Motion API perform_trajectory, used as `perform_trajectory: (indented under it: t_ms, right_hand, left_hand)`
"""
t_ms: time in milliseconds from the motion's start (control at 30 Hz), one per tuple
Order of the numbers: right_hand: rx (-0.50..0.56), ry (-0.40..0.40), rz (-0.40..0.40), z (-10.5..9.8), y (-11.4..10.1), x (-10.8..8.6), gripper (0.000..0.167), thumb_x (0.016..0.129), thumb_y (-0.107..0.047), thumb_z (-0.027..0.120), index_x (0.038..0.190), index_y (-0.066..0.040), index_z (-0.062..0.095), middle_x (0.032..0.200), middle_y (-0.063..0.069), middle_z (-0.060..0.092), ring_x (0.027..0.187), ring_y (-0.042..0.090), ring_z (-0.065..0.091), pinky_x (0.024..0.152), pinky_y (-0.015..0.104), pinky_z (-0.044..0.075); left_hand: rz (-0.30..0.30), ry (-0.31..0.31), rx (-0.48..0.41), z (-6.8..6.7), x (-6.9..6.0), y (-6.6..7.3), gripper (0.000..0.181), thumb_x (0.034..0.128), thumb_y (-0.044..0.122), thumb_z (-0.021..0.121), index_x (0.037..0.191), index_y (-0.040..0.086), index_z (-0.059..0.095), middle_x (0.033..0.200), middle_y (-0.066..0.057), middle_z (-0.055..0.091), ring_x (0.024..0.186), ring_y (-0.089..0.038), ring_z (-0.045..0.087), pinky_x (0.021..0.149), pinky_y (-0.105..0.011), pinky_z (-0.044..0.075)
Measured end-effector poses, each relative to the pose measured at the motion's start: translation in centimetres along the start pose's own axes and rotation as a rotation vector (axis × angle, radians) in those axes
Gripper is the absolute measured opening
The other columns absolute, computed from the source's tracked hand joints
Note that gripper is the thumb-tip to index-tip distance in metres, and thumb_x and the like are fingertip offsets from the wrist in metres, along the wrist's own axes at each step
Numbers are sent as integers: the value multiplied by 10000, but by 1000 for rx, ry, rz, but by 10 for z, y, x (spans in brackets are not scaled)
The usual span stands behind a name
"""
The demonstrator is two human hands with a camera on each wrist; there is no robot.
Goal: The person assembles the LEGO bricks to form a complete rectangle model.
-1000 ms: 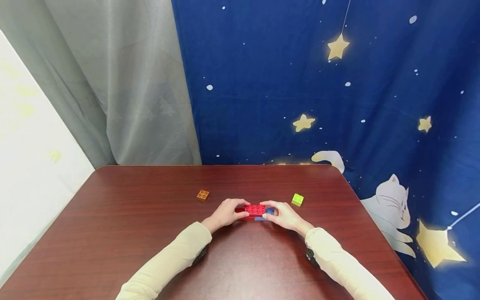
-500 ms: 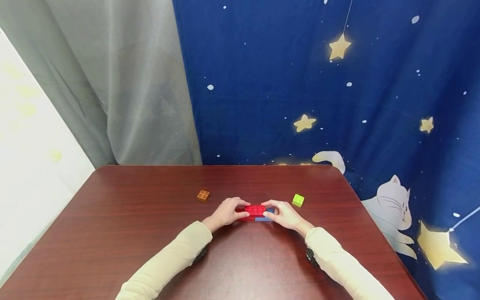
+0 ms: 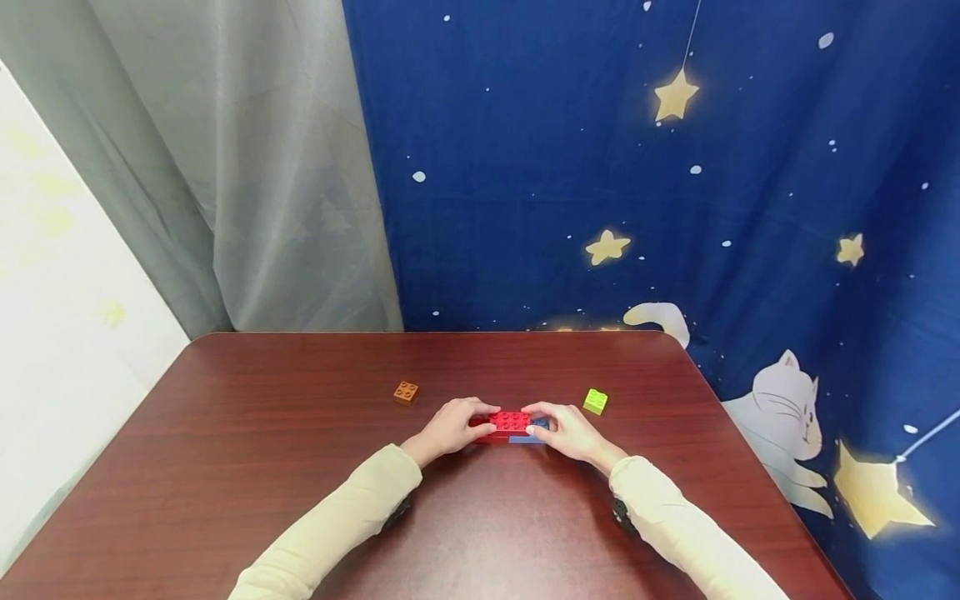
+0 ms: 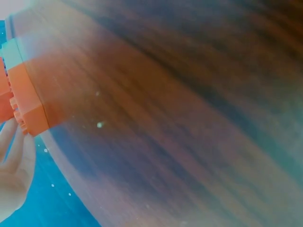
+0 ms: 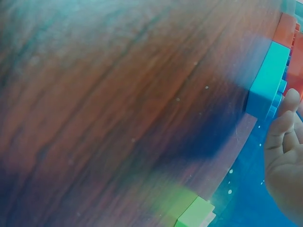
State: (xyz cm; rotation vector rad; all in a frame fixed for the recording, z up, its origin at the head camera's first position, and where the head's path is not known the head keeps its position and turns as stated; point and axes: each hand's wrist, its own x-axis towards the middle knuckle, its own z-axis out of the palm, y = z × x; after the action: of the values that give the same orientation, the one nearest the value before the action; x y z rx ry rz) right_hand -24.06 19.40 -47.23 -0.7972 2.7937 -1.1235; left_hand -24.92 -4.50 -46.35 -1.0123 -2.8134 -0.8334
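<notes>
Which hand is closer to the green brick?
The right. Your right hand is just left of the green brick and nearer you, not touching it; your left hand is farther away, at the top red brick's left end.

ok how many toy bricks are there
5: orange-brown brick at left, lime brick at right; between them, an upper red brick above a lower red brick and blue brick. Others may be hidden.

From where I stand, I can't read any words, letters, numbers, brand names, labels or signs on anything here.
</notes>
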Motion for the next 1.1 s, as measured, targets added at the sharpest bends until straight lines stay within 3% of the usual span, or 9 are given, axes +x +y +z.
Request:
perform_trajectory:
  t_ms: [167, 433, 667, 867, 1100]
  right_hand:
    - [0, 2, -49, -1, 0, 0, 343, 812, -245, 643, 1134, -143, 581, 938, -16, 625, 473, 108, 446, 435, 238, 385]
    - [-22, -26, -22, -4, -3, 3, 353, 812, -234, 643, 1147, -137, 586, 971, -19, 627, 462, 97, 434, 451, 242, 389]
    - [-3, -34, -10, -2, -2, 2, 351, 813, -227, 643, 1147, -138, 585, 963, -32, 610, 500, 97, 464, 482, 237, 419]
    - [32, -22, -28, -2, 0, 2, 355, 804, -232, 653, 1135, -121, 586, 961, -19, 596, 534, 123, 476, 501, 242, 427]
    - [92, -45, -8, -3, 0, 4, 323, 801, -213, 658, 1098, -144, 552, 945, 4, 604, 523, 139, 512, 512, 266, 453]
  left_hand:
    - [36, 21, -36, -1, 1, 0, 331, 815, 270, 633, 1103, 107, 610, 960, -29, 623, 868, -155, 563, 784, -344, 423]
    - [-13, -9, -60, -3, 4, 2, 264, 811, 267, 639, 1045, 148, 615, 945, -2, 634, 850, -111, 565, 777, -318, 433]
    - [-20, -37, -2, -3, 4, 0, 292, 806, 286, 640, 1060, 143, 627, 947, 11, 634, 844, -112, 562, 772, -305, 434]
    - [-33, -32, -62, -3, 4, 0, 269, 798, 264, 653, 1032, 133, 634, 910, 15, 629, 824, -103, 556, 767, -299, 435]
    - [-58, -46, -71, -2, 5, 0, 269, 791, 261, 662, 1028, 138, 626, 904, 27, 612, 819, -92, 537, 771, -286, 430]
